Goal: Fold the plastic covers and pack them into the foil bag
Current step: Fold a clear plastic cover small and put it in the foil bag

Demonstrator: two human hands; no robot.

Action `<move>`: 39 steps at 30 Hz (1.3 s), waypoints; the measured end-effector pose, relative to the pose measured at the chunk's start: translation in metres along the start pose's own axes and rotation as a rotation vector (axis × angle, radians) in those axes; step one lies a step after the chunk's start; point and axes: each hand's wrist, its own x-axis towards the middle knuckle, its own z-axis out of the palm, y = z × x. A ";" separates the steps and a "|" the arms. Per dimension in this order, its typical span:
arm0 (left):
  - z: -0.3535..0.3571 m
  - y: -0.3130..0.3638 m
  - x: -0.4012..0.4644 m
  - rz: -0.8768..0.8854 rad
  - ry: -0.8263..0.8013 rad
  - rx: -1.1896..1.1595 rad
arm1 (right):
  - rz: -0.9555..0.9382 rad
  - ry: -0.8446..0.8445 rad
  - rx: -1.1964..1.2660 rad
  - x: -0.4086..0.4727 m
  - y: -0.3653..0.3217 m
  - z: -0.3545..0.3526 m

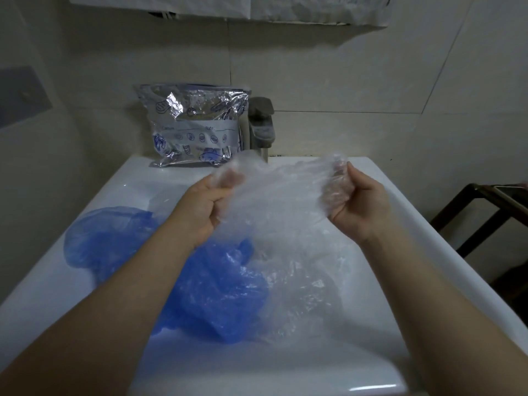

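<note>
At the far left, a grey panel (24, 94) is fixed to the tiled wall. Below it begins the white sink (94, 192), over which I am working. Two blue plastic covers (220, 284) lie crumpled in the basin, one at the left and one nearer the middle, and my left forearm crosses over them and hides where they meet, so I cannot tell whether they touch. One foil bag (194, 124), silver with blue printed drawings, stands upright on the back ledge of the sink, leaning toward the wall, just left of the single metal tap (261, 127). My left hand (204, 207) grips the left edge of one clear plastic cover (280, 195), fingers curled round the bunched film. The cover is stretched in the air between both hands, above the basin and in front of the bag's lower right corner, which it partly veils. More clear film (303, 281) lies in the basin beneath; its count cannot be determined. My right hand (353, 204) grasps the cover's right edge, fingers closed inside the film. At the far right, one dark wooden frame (485, 212) stands beside the sink.
</note>
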 end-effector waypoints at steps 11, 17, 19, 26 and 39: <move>0.020 -0.002 -0.008 -0.096 -0.100 0.099 | -1.375 0.114 -1.797 -0.012 0.013 0.023; 0.029 -0.002 -0.014 -0.077 -0.304 0.040 | -1.106 -0.381 -2.279 -0.002 0.066 0.021; 0.026 -0.005 -0.013 -0.054 -0.263 0.163 | -1.039 -0.453 -2.332 -0.003 0.069 0.018; 0.023 0.000 -0.003 -0.107 0.020 -0.170 | -0.590 -0.302 -1.983 -0.006 0.067 0.026; 0.025 0.002 -0.009 -0.102 -0.009 -0.083 | 0.120 0.343 -0.767 -0.002 0.053 0.020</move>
